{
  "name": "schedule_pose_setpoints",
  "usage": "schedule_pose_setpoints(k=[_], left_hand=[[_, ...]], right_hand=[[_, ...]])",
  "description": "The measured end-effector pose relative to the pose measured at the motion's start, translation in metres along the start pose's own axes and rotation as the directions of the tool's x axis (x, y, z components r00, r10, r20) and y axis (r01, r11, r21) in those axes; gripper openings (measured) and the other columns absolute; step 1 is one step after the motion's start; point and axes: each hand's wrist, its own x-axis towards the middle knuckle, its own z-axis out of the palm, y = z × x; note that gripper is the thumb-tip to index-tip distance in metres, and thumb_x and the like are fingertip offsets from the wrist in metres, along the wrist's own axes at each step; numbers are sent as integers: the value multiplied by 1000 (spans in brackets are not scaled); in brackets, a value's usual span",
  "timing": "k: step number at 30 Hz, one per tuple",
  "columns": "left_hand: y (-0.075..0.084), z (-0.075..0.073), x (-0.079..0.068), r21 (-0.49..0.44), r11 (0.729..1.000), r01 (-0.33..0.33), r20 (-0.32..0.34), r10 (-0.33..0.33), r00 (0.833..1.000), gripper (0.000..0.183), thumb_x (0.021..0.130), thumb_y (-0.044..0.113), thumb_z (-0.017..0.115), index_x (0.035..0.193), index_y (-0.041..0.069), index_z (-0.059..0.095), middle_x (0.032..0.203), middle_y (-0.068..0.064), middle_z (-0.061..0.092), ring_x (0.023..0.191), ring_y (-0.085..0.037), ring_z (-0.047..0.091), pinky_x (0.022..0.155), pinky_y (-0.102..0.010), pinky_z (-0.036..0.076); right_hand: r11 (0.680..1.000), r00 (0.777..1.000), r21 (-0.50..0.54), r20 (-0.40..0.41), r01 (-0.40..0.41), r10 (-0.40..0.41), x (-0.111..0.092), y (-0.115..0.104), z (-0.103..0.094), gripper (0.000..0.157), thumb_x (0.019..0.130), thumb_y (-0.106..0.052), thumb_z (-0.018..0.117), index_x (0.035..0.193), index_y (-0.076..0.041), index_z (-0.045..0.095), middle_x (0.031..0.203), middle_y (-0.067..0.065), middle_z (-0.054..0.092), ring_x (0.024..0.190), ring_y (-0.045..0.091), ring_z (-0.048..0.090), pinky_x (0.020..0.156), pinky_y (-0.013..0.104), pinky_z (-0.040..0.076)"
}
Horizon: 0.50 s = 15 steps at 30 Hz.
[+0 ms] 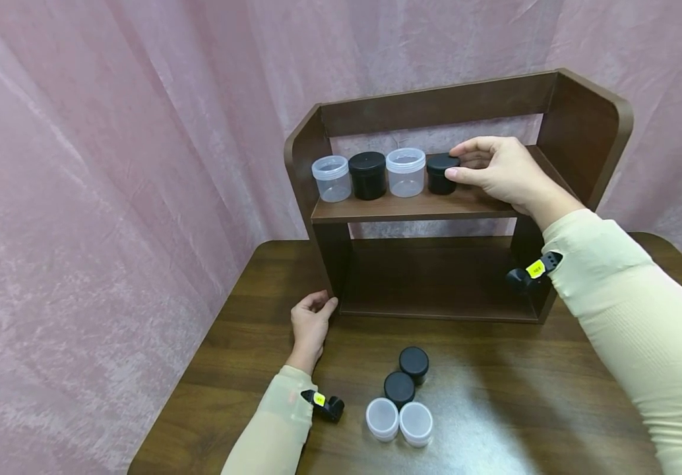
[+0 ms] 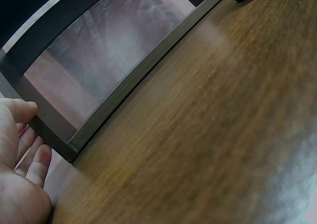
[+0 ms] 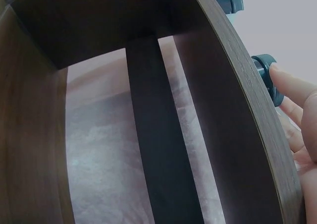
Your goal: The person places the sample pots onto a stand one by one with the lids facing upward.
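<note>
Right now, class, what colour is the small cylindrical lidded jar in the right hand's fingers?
The small cylindrical lidded jar is black, best seen in the head view.

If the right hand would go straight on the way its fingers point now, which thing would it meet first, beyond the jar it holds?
Probably the clear jar just left of the held black jar, which would lead the right hand along the shelf; the exact depth is unclear.

A pink curtain is hung from nine o'clock through twelve to two; a brown wood-grained tabletop is seen toward six.
</note>
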Motion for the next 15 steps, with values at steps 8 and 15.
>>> schedule_pose_setpoints(k=[8,15], left_hand=[[31,0,-13,34,999,-23,21,22,1000,22,81,1,75,99,-9,69,96,-22,68,90,-30,63,70,-18,48],[34,0,-14,26,999,-23,28,22,999,22,81,1,74,100,-10,68,97,-24,67,91,-30,63,72,-18,48]], right_hand=[[1000,1000,-27,5,-3,3,1,2,1,58,81,-37,77,127,-8,59,118,12,65,100,12,61,75,17,45],[999,1000,-44,4,8,-8,2,2,3,57,82,-36,77,128,-7,58,119,14,64,100,13,61,75,16,45]])
